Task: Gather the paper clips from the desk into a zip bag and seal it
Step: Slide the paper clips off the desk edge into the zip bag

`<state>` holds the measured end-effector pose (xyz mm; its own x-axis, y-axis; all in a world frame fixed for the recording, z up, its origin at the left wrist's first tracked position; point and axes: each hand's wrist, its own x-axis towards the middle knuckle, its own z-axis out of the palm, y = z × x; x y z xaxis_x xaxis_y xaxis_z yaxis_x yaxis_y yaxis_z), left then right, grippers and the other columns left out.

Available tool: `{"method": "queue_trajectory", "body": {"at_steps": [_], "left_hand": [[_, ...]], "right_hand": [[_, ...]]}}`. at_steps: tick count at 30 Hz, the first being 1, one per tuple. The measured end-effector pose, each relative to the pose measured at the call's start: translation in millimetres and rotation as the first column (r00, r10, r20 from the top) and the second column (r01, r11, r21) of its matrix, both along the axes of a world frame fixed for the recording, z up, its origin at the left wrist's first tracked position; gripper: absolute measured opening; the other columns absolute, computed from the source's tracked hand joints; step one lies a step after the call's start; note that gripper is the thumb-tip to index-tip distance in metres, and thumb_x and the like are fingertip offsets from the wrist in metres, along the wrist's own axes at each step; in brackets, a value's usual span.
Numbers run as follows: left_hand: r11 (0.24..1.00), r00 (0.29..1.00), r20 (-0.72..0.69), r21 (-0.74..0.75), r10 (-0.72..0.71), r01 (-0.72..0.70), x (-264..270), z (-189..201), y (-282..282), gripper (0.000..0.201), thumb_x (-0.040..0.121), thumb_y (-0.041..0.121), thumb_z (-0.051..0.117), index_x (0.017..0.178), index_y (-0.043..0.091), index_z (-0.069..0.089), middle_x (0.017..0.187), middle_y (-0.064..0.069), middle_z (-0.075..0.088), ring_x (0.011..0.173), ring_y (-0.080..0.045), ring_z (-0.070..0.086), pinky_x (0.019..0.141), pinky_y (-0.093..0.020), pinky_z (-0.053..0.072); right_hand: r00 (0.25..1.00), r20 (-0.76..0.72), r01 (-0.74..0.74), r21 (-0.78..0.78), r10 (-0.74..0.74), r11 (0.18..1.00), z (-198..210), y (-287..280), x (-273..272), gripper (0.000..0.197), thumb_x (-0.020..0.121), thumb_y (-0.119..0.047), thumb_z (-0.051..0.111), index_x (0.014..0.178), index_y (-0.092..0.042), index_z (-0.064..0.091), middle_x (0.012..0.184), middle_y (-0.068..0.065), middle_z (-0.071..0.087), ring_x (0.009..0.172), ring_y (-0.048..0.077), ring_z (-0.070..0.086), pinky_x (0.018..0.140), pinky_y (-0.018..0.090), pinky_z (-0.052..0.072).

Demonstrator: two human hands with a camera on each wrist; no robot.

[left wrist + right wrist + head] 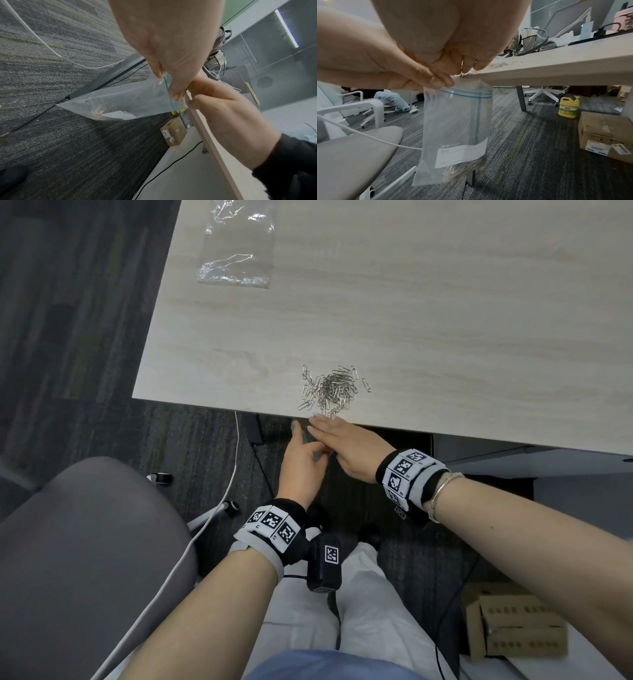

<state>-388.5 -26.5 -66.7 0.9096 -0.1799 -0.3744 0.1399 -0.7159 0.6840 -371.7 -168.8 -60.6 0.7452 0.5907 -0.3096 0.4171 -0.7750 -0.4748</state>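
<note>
A pile of silver paper clips (332,388) lies on the pale wooden desk (445,320), close to its front edge. Just below that edge my left hand (301,453) pinches the mouth of a clear zip bag (457,121) with a blue seal line; the bag hangs down. Several clips (464,170) lie at the bag's bottom, under its white label. My right hand (339,440) reaches over the bag mouth. Its fingertips (467,65) touch the desk edge among a few clips. In the left wrist view the left hand's fingers (171,86) pinch the bag (120,102) at the seal.
A second clear plastic bag (236,244) lies at the desk's far left. A grey chair seat (85,559) and a white cable (212,508) are to my left. Under the desk stand cardboard boxes (604,135) and a yellow bottle (568,106).
</note>
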Motion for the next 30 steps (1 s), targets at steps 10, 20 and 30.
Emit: {"method": "queue_trajectory", "body": {"at_steps": [10,20,30], "left_hand": [[0.998,0.999,-0.032,-0.055,0.042,-0.043,3,5,5,0.018,0.089,0.013,0.060,0.102,0.012,0.072,0.155,-0.022,0.009,0.142,-0.028,0.021,0.097,-0.005,0.011],[1.000,0.999,-0.054,-0.009,0.008,-0.008,13,5,16,0.020,0.089,0.011,0.059,0.105,0.013,0.071,0.155,-0.020,0.012,0.142,-0.028,0.021,0.106,-0.018,0.018],[0.999,1.000,-0.011,-0.032,-0.003,0.003,12,-2,14,0.015,0.086,0.011,0.060,0.095,0.012,0.073,0.154,-0.022,0.018,0.144,-0.024,0.019,0.101,-0.012,0.020]], "right_hand": [[0.969,0.109,0.216,0.057,-0.221,0.975,6,3,45,0.057,0.091,-0.005,0.035,0.146,-0.008,0.022,0.156,0.012,0.016,0.145,0.023,0.012,0.117,0.029,0.001],[0.994,0.097,0.069,-0.194,-0.051,0.979,1,20,79,0.054,0.096,-0.017,0.029,0.147,-0.008,0.015,0.157,0.011,0.011,0.145,0.022,0.010,0.118,0.036,0.001],[0.983,0.087,-0.150,-0.113,0.160,0.982,6,11,28,0.058,0.089,-0.011,0.039,0.146,-0.011,0.025,0.155,0.005,0.022,0.145,0.018,0.012,0.114,0.030,-0.010]]}}
